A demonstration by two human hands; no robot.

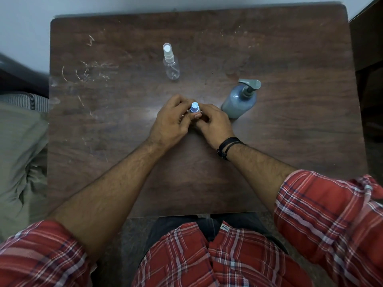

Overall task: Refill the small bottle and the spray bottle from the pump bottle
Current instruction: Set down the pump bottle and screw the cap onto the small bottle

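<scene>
Both my left hand (171, 119) and right hand (211, 121) had fingers wrapped around the small bottle (194, 107), so I figured steady base, twist the cap slowly.

A single head-worn camera looks steeply down and forward from above the person's lap onto a dark wooden table (290, 162). The wide lens bends the table's edges. The whole tabletop fits in view, near enough that the forearms fill the lower frame.
</scene>
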